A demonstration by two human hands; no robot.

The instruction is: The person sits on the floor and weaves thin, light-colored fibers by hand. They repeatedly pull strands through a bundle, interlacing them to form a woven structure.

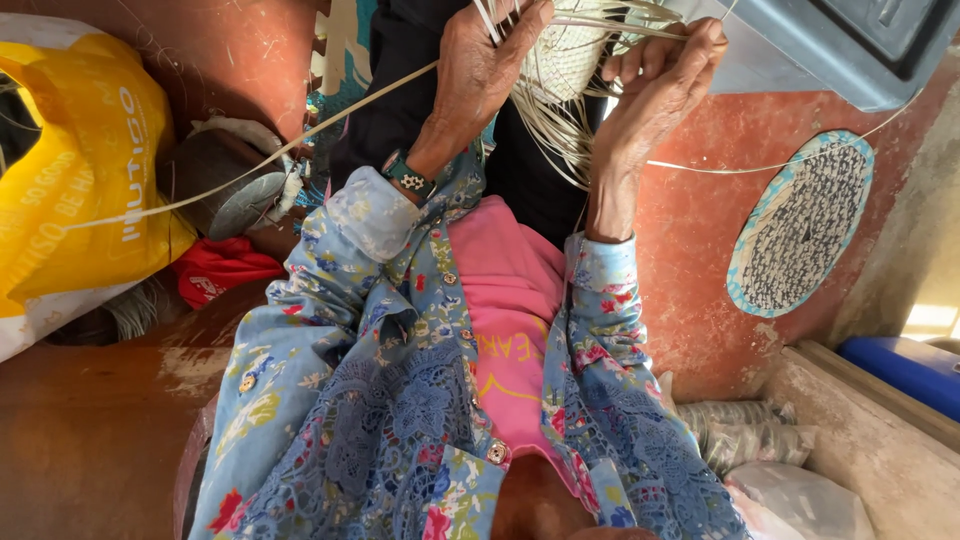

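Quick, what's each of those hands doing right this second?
Left hand: closed, pinching pale straw strands at the edge of the woven straw piece.
Right hand: fingers curled, gripping the same woven piece and its loose strands.

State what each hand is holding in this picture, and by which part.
Both hands grip a partly woven straw piece. The left hand pinches loose strands at its left edge; the right hand holds strands at its right edge.
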